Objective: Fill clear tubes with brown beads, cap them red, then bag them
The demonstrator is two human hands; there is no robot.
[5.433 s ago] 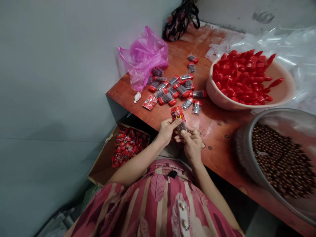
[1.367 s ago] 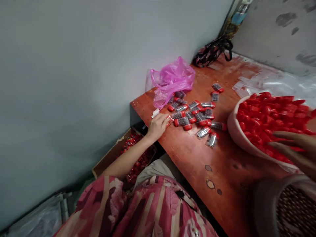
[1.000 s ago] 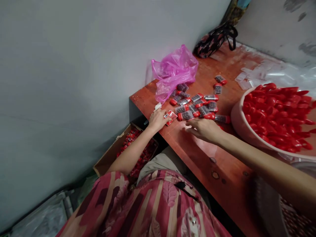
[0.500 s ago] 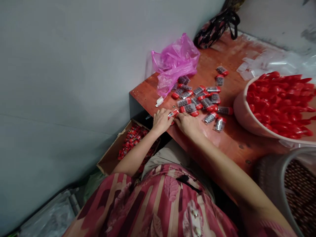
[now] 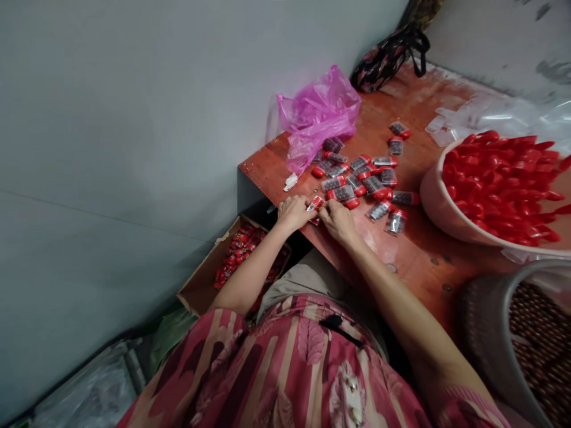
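Note:
At the table's near left edge, my left hand (image 5: 293, 214) is closed on a small red-and-white printed packet (image 5: 314, 204). My right hand (image 5: 338, 221) meets it from the other side, fingers bent and pressed at the packet's right end. The fingers cover much of it. Just beyond the hands lie several small clear containers with red caps (image 5: 342, 194), filled with dark round pieces. A white crumpled scrap (image 5: 290, 182) rests near my left hand.
A pink plastic bag (image 5: 323, 116) sits behind the containers. To the right are a pale bowl (image 5: 435, 208) of red plastic spoons and a grey tub (image 5: 484, 324) of dark brown balls. Below the table edge, a cardboard box (image 5: 196, 291) holds red packets. A wall borders the left.
My right hand has shifted slightly, its fingers a little apart from my left hand, and more of the packet shows. The view has moved slightly.

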